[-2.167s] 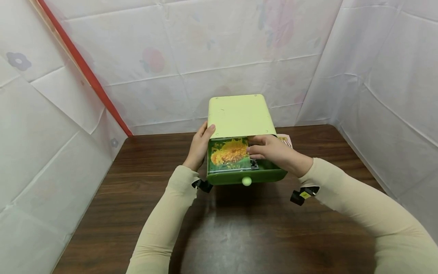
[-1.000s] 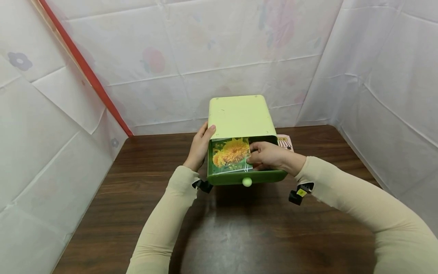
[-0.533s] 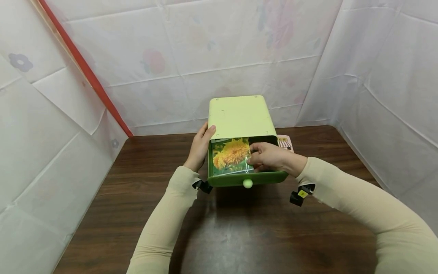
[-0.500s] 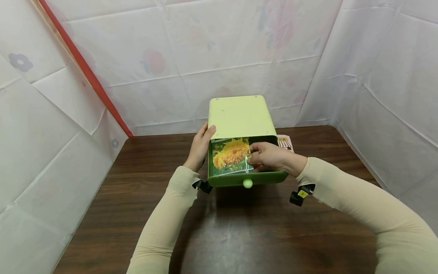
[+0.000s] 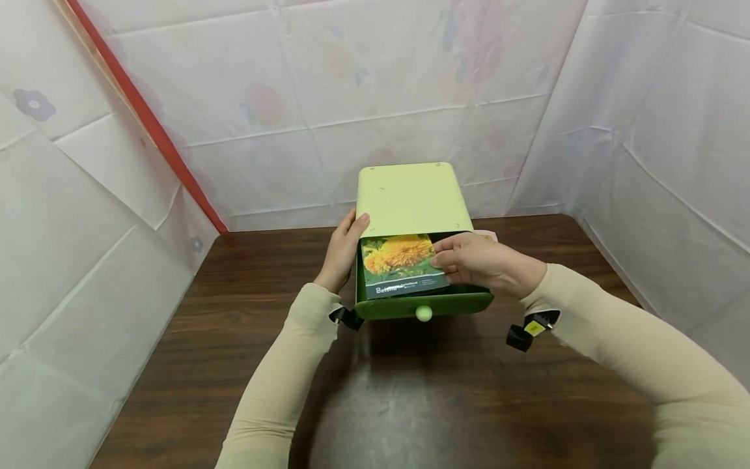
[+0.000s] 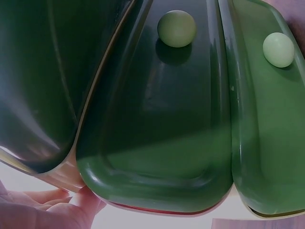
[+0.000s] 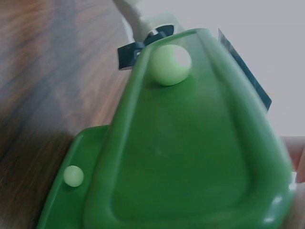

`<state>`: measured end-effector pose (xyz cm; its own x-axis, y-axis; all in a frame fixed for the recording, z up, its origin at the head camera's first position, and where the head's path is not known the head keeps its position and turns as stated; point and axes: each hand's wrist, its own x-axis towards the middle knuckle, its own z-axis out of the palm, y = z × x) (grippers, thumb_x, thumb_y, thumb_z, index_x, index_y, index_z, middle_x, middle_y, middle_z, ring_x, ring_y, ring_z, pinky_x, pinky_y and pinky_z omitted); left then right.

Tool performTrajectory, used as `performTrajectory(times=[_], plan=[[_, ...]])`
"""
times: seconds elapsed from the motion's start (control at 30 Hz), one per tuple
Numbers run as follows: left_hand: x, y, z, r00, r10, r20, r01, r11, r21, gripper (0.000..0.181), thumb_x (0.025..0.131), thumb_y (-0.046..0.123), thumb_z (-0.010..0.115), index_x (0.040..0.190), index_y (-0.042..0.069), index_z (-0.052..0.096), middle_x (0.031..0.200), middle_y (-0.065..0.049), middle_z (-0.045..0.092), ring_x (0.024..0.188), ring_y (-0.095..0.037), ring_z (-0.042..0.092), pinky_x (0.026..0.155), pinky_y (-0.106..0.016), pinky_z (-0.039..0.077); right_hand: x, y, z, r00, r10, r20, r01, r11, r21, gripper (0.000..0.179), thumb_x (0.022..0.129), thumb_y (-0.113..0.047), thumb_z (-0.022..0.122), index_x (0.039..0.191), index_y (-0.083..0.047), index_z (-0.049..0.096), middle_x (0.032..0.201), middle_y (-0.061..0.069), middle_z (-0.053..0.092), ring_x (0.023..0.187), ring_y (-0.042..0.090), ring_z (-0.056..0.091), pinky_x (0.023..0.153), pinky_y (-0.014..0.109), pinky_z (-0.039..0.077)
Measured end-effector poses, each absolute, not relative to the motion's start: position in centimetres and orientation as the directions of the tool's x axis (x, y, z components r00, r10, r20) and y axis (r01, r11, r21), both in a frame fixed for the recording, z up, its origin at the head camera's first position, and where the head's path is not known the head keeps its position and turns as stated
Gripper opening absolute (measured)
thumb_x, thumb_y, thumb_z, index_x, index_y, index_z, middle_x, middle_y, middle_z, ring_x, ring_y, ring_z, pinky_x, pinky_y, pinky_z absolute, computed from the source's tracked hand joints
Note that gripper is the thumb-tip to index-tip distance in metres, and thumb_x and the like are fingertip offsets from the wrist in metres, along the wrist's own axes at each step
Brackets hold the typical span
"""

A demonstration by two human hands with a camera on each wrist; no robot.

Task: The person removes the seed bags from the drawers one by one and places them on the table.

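The light-green drawer cabinet has its dark-green top drawer pulled out. My left hand holds the cabinet's left side, thumb at the top edge; its fingers show low in the left wrist view. My right hand pinches the right edge of a flat packet printed with yellow flowers, a dark lettered strip along its near end. The packet lies tilted over the drawer, its far end under the cabinet top. In the right wrist view, the packet's corner sticks up past the drawer front.
Round pale-green knobs mark the top drawer and the closed drawers below. A pink printed card lies behind my right hand. The dark wooden table meets cloth-covered walls at the back and sides.
The packet's near end has risen and shifted right, and its lettered strip now shows. My right hand has moved slightly up and right with it. The left hand stays put.
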<state>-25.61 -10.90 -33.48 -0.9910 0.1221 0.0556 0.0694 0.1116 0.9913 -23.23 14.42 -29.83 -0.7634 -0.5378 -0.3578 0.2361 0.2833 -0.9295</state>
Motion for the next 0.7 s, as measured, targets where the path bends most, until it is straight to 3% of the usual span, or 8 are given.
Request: performTrajectory(times=[0.17, 0.3, 0.7], plan=[[-26.6, -11.1, -34.4, -0.991, 0.124, 0.058, 0.071, 0.102, 0.992, 0.064, 0.104, 0.044, 0.043, 0.158, 0.019, 0.019, 0.163, -0.003, 0.021, 0.149, -0.023, 0.024, 0.120, -0.045, 0.027, -22.6, 15.1, -29.0, -0.758, -0.540, -0.366, 0.236, 0.296, -0.926, 0.047, 0.101, -0.008, 0.050, 0.143, 0.007, 0.035, 0.075, -0.006, 0.043, 0.067, 0.007, 0.037, 0.070, 0.023, 0.040], [-28.0, -11.4, -36.0, -0.991, 0.121, 0.065, 0.076, 0.091, 0.993, 0.064, 0.103, 0.048, 0.044, 0.157, 0.024, 0.020, 0.163, 0.000, 0.022, 0.149, -0.022, 0.025, 0.120, -0.045, 0.027, -22.0, 15.8, -28.4, -0.754, -0.543, -0.370, 0.235, 0.304, -0.923, 0.063, 0.099, -0.011, 0.054, 0.152, 0.006, 0.023, 0.063, -0.010, 0.043, 0.060, 0.005, 0.036, 0.072, 0.022, 0.043], [-28.0, -11.3, -36.5, -0.989, 0.105, 0.109, 0.116, 0.062, 0.991, 0.069, 0.098, 0.057, 0.048, 0.156, 0.026, 0.027, 0.160, 0.001, 0.030, 0.146, -0.019, 0.031, 0.119, -0.044, 0.028, -19.9, 18.1, -27.4, -0.751, -0.551, -0.363, 0.175, 0.364, -0.915, 0.061, 0.096, -0.017, 0.060, 0.146, 0.008, 0.036, 0.060, -0.011, 0.042, 0.060, 0.006, 0.039, 0.065, 0.022, 0.042]])
